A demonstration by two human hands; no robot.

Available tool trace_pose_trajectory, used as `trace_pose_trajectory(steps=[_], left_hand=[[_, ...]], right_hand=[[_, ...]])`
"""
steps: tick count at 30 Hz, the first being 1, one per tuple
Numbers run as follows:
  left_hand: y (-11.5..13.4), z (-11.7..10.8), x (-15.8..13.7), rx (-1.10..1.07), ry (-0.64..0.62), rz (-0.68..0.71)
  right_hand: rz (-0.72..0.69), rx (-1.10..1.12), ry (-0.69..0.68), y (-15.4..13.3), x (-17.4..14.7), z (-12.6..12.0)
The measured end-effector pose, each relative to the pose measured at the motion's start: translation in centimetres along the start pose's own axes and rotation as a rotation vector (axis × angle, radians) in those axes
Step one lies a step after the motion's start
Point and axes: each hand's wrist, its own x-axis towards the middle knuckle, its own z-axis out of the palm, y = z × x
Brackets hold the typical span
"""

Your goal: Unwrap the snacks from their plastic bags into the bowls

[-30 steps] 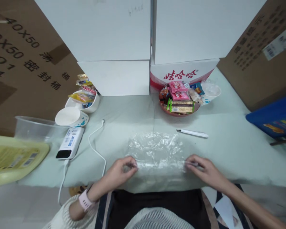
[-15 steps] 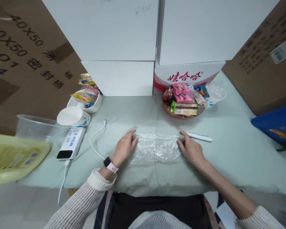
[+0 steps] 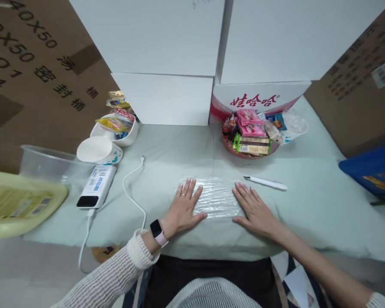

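A clear plastic sheet (image 3: 217, 199), shiny and creased, lies on the cloth-covered table (image 3: 167, 149) in front of me. Flat on its left end rests my left hand (image 3: 185, 207), fingers spread, with a ring on one finger and a watch on the wrist. My right hand (image 3: 253, 209) presses its right end with stretched fingers. Neither hand grips anything. Parts of the sheet under both palms are hidden. Just beyond my right fingertips lies a white utility knife (image 3: 265, 183), its dark tip pointing left.
Behind stand white boxes (image 3: 163, 100) and a bowl of packaged snacks (image 3: 250, 155), with a paper cup (image 3: 293, 128) beside it. At left are a snack-filled white container (image 3: 133, 132), a paper cup (image 3: 99, 150), a power bank (image 3: 96, 187), a white cable (image 3: 124, 182) and a yellow jug (image 3: 25, 205).
Both hands have moved inward from the sheet's edges and now lie flat on it with fingers spread. The plastic looks flatter, with finer creases. The view has shifted slightly.
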Motion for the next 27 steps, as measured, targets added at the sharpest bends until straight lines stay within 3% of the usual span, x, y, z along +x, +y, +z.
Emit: trace_pose_trajectory(steps=[3,8,12,14,17,18,20,22,23,27], left_hand=[[0.2,-1.1,-0.7,-0.081,0.008,0.017],[4.4,-1.1,-1.2,-0.338,-0.002,0.093],[6.7,-1.1,-0.3,-0.634,0.007,0.002],[6.6,-2.2,0.1,-0.882,-0.046,-0.095],[5.6,-4.5,0.4,-1.513,-0.239,-0.247],[5.2,-5.3,0.4,-1.733,-0.303,-0.283],[4.8,-6.2,0.3,-2.060,-0.368,-0.334],[4.7,-6.5,0.2,-2.212,-0.347,-0.361],[4.8,-6.5,0.2,-2.244,-0.326,-0.368],[5.4,-6.1,0.1,-2.161,-0.213,-0.382]], right_hand=[[-0.067,0.067,0.043,0.5,-0.5,-0.6],[-0.138,0.172,0.168,-0.9,-0.3,-2.1],[-0.114,0.279,0.272,-1.7,0.9,-5.7],[0.018,0.375,0.396,-0.8,1.5,-7.8],[0.356,0.721,0.513,1.0,1.9,-9.2],[0.427,0.896,0.461,1.3,1.9,-9.0],[0.434,1.249,0.212,0.8,1.9,-7.8],[0.348,1.492,-0.065,-0.7,2.0,-6.5],[0.322,1.562,-0.132,-1.8,2.1,-5.9],[0.448,1.603,-0.035,-4.7,3.5,-5.8]])
